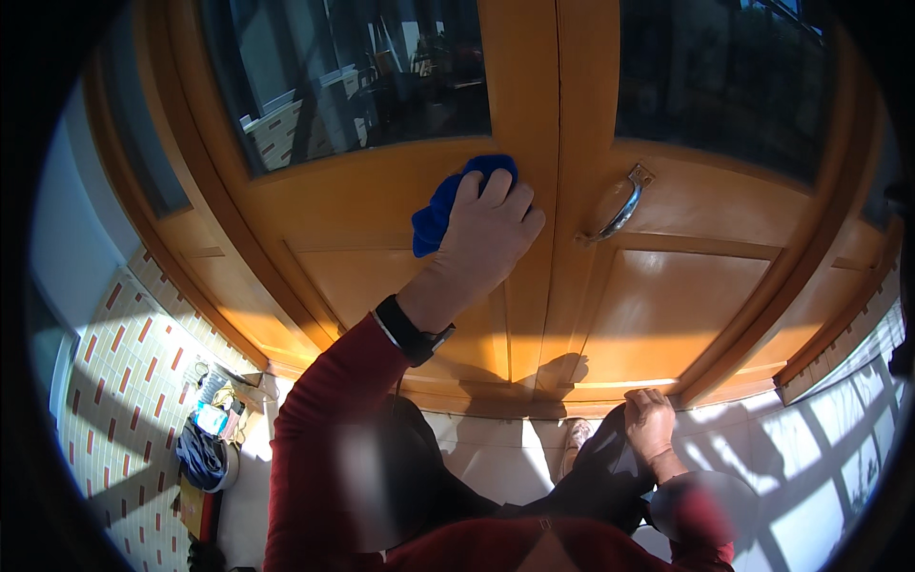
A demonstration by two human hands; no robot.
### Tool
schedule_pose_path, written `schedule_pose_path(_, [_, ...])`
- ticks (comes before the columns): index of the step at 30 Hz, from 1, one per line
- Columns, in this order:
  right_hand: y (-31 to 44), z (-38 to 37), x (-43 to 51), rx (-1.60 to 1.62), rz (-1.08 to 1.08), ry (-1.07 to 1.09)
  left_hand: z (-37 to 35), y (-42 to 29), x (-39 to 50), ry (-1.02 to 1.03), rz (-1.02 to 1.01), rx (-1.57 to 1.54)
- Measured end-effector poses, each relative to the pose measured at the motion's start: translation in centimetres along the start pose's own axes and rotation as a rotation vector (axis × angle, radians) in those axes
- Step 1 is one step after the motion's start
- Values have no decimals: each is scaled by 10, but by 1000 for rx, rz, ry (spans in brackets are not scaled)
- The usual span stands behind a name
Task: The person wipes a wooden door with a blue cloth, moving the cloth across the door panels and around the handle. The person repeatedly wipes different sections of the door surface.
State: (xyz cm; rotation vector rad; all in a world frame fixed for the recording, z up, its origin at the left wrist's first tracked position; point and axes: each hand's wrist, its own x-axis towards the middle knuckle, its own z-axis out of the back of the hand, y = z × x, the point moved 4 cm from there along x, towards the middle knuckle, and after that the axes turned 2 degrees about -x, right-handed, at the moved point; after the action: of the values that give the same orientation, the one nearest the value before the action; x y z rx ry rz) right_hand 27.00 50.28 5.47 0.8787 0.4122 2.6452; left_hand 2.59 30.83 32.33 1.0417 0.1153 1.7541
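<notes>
My left hand [486, 225] grips a bunched blue cloth [434, 214] and presses it against the left leaf of an orange-brown wooden double door [343, 204], below its glass pane. The cloth covers whatever lies under it. A dark band circles that wrist. To the right, a curved metal pull handle [624, 211] is fixed on the right leaf. My right hand [649, 422] rests on my right knee with its fingers bent; no object shows in it.
At the left, a container stuffed with dark cloth [200, 454] and small items stands by a tiled wall [118, 400]. Glass panes [386, 79] fill the upper door. Pale floor [493, 457] with shadows lies below, and my shoe [577, 435] is near the door's foot.
</notes>
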Motion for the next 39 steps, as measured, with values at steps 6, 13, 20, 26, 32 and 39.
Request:
schedule_pose_path(6, [-1, 0, 0, 2, 0, -12, 101, 69, 76, -859, -11, -208])
schedule_pose_path(13, [-2, 2, -4, 11, -15, -34, 98, 147, 163, -946, -68, -247])
schedule_pose_path(20, [-3, 5, -4, -13, -4, -10, -17, 39, 24, -369, 80, -339])
schedule_pose_path(26, [1, 9, -1, 15, -32, -3, 27, 123, 90, -807, 287, -282])
schedule_pose_path(32, [4, 9, -2, 29, -58, -2, 49, 128, 120, -692, 208, -194])
schedule_pose_path(39, [3, 10, 0, 15, -47, 22, -5, 32, 10, -64, -83, 119])
